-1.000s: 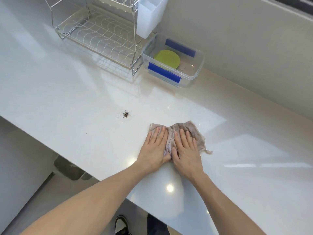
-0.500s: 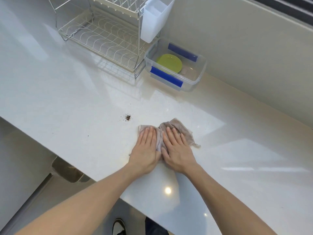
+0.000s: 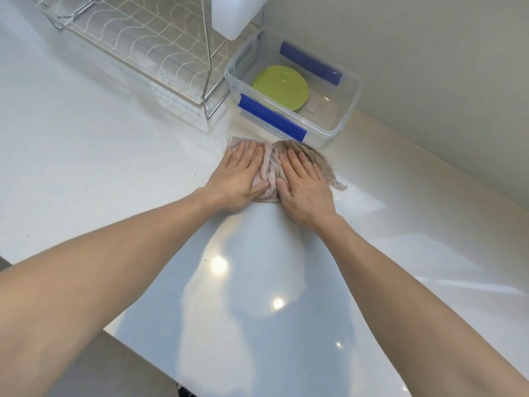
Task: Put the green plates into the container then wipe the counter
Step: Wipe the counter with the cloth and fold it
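A green plate (image 3: 282,87) lies inside the clear plastic container (image 3: 347,110) with blue clips at the back of the white counter (image 3: 100,156). A crumpled pinkish-grey cloth (image 3: 270,170) lies on the counter just in front of the container. My left hand (image 3: 239,177) and my right hand (image 3: 305,187) both press flat on the cloth, side by side, fingers pointing toward the container. The cloth bunches up between the two hands.
A wire dish rack (image 3: 143,38) stands at the back left, with a white plastic holder (image 3: 237,15) hanging on its right side above the container's corner. A pale wall (image 3: 429,67) runs behind. The counter's front edge (image 3: 120,336) lies near my forearms.
Both hands have pushed the cloth forward across the counter, up to the container. The dark crumb spot seen left of the cloth earlier is no longer visible.
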